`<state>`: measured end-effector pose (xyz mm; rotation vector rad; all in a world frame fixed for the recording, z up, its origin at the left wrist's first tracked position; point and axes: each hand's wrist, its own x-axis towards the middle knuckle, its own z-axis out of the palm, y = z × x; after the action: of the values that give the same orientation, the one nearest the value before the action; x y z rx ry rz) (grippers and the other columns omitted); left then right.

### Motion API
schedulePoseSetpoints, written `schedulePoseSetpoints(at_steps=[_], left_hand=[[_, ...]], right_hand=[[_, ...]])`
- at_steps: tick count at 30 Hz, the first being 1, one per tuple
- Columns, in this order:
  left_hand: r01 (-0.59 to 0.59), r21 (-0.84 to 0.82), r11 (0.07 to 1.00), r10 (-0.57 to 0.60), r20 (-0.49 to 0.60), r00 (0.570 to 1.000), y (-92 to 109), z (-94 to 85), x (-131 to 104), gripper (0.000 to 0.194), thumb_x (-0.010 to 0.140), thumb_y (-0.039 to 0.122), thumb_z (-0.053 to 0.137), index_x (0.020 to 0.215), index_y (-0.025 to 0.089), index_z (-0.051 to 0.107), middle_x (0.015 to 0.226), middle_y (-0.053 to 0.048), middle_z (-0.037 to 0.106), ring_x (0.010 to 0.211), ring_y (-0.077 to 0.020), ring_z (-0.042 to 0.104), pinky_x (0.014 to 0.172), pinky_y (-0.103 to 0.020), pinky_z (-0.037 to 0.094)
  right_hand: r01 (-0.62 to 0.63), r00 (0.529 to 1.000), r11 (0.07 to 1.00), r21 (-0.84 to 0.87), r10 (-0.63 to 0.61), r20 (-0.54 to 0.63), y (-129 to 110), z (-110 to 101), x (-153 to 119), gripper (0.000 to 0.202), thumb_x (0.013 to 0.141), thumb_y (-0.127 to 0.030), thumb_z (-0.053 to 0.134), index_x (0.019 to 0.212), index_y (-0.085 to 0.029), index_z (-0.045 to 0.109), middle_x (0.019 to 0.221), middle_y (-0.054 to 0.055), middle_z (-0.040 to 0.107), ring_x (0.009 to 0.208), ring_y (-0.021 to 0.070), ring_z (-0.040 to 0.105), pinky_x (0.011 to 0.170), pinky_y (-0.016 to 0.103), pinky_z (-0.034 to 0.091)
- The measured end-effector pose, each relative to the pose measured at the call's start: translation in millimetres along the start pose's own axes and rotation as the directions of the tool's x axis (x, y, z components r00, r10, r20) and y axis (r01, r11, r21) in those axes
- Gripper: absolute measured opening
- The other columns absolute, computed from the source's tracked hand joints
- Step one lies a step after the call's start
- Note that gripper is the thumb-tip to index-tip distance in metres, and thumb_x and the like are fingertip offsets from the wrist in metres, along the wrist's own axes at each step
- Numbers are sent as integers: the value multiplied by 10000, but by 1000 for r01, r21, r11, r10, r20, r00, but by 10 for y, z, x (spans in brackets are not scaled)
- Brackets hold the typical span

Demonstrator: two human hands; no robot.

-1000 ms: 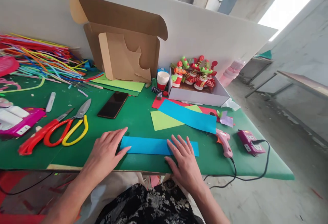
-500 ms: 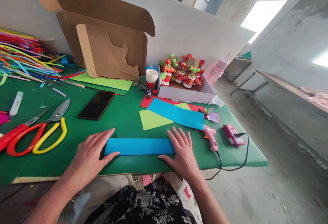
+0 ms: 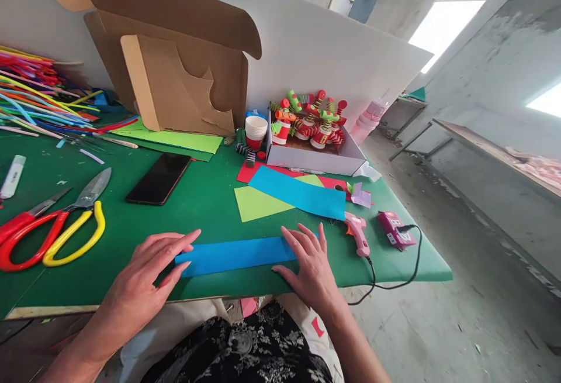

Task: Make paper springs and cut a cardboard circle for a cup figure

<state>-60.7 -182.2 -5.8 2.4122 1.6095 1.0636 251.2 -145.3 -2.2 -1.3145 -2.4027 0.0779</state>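
Note:
A blue paper strip lies flat on the green table near its front edge, slightly tilted. At its left end is my left hand, thumb and fingers apart around the end. My right hand rests over the right end with its fingers spread. Behind the strip, a wider blue sheet overlaps a light green sheet and a red sheet.
Scissors and a phone lie left. A pink glue gun, its cord and a purple box are right. Behind stand paper cups, a white box of paper figures and an open cardboard box.
The strip has turned slightly, its left end now nearer the table's front edge. My left hand's fingers have shifted around that end. The view has shifted a little.

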Motion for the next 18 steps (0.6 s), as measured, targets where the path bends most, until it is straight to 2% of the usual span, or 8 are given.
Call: schedulePoseSetpoints(at_steps=[4,7,11,15,18], left_hand=[[-69,-23,997,69,1,998,40,-36,-94,408,949,155,483,1302,358,500,1022,-8,660,1011,-194,602,900,-335,501],[-66,-10,998,66,30,997,43,-17,-184,328,957,223,497,1268,323,529,1075,-32,633,1040,-206,593,929,-349,492],[-18,28,999,17,28,999,53,33,-227,490,956,377,514,1428,295,408,1264,-82,572,1138,-258,567,975,-414,479],[28,49,998,-27,-25,999,107,34,-161,597,947,326,541,1496,291,309,1342,-98,530,1201,-275,543,1000,-436,478],[75,45,996,-71,-78,994,143,11,-101,644,930,264,566,1506,258,278,1372,-117,510,1248,-279,518,1025,-442,470]], right_hand=[[62,993,998,8,-61,-103,-50,-31,-110,574,963,-226,514,1508,-284,345,1071,63,673,1116,265,594,1167,690,185],[81,987,997,2,-80,-141,-63,-43,-201,555,964,-180,489,1493,-301,375,960,38,657,988,225,624,1175,679,197],[105,976,995,0,-103,-192,-40,-31,-261,507,944,-112,473,1427,-268,475,892,27,630,883,192,617,1157,675,254],[159,958,987,-20,-159,-241,-27,-45,-235,533,897,-27,420,1368,-248,539,850,21,610,852,177,604,1143,648,308],[203,943,979,-33,-205,-263,-57,-81,-205,522,891,-42,410,1337,-262,568,836,17,610,843,175,599,1148,632,311]])
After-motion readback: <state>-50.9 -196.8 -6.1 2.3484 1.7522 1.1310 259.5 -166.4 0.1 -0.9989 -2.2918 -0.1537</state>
